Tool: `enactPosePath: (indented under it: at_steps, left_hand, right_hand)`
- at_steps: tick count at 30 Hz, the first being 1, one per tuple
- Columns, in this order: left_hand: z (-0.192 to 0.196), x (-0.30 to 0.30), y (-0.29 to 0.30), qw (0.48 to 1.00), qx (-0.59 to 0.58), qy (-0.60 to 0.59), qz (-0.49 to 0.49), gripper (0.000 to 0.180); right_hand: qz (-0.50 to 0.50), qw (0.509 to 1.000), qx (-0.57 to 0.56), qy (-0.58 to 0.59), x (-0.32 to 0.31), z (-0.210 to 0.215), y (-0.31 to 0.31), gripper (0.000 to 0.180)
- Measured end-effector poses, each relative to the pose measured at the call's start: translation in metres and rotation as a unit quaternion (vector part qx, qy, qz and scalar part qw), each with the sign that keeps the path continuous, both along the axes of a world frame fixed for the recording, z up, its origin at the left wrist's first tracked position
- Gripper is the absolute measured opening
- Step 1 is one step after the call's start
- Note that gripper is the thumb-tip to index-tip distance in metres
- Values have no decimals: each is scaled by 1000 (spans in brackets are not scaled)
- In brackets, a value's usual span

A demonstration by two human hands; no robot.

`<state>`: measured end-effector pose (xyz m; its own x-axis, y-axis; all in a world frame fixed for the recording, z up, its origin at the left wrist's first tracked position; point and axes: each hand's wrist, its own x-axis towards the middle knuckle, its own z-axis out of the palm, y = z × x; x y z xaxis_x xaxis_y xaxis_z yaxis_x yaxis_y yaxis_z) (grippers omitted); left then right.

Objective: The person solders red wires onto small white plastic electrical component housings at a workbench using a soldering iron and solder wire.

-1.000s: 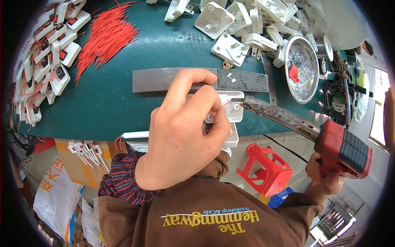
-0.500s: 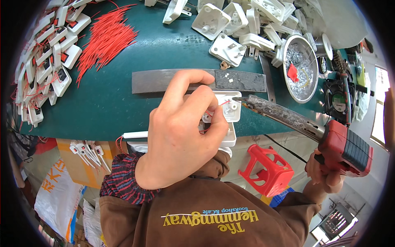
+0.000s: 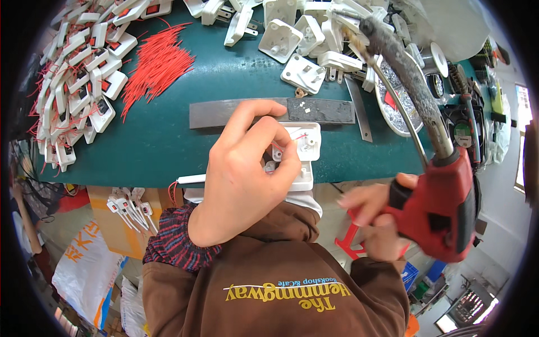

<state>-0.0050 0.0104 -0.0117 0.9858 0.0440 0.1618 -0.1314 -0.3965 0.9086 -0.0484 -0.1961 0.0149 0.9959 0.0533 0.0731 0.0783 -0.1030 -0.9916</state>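
My left hand (image 3: 241, 168) is pinched on a thin red wire (image 3: 302, 137) over an opened white plastic plug housing (image 3: 312, 149). The housing's two shells lie by the bench's near edge, and part of them is hidden behind the hand. A white cable (image 3: 191, 179) with red wire ends sticks out left of my wrist. My right hand (image 3: 379, 222), blurred by motion, grips a red-handled soldering gun (image 3: 449, 208), held up at the right. Its dark barrel points up and away, with the tip over the pile of white plug housings (image 3: 303, 73).
A flat metal bar (image 3: 209, 115) with a dark pad (image 3: 325, 111) lies just beyond the housing. Cut red wires (image 3: 154, 70) and wired white switch housings (image 3: 78, 90) cover the left. Behind the gun sits a metal bowl (image 3: 402, 133) of shavings. Below the bench stands a red stool (image 3: 347, 241).
The soldering gun has swung up and away from the housing, its barrel now pointing upward. My right hand has come inward to the left. My left hand keeps its pinch on the wire.
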Motion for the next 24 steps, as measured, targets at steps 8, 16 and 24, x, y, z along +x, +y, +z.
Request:
enactPosePath:
  at_steps: [8,16,24]
  left_hand:
    - [15,-3,31,969,-180,142,-96,15]
    - [11,9,43,958,-153,141,-200,20]
    - [14,12,19,989,-9,60,-137,4]
  right_hand:
    - [63,993,-68,-69,2,-18,37,12]
    - [71,995,-34,-69,6,-20,44,11]
    - [113,980,-122,-114,6,-30,39,53]
